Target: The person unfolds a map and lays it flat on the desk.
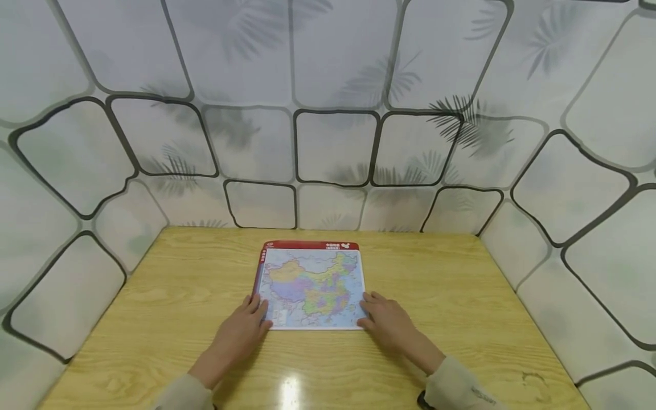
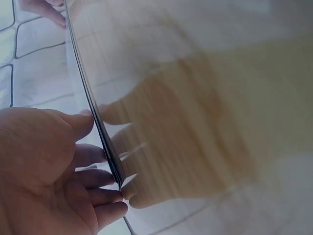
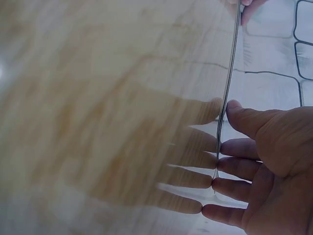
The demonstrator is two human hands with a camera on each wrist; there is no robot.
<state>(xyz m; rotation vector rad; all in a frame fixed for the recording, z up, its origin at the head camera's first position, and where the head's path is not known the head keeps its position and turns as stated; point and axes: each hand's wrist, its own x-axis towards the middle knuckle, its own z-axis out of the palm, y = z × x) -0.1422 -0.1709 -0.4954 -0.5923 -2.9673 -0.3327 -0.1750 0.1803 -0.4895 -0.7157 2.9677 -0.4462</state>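
A flat map of China with a red strip along its top lies on the wooden table. My left hand rests at its lower left side, fingertips on the edge. On the opposite side my right hand touches the lower right edge with loosely straight fingers. Seen edge-on in the left wrist view, the map is a thin dark line against the thumb and fingertips of the left hand. The right wrist view likewise has the fingertips of the right hand along the map's thin edge.
The glossy yellow wood-grain table extends around the map on every side and mirrors the hands in both wrist views. Patterned wall covering with dark outlines and leaf prints encloses the table at the back, left and right.
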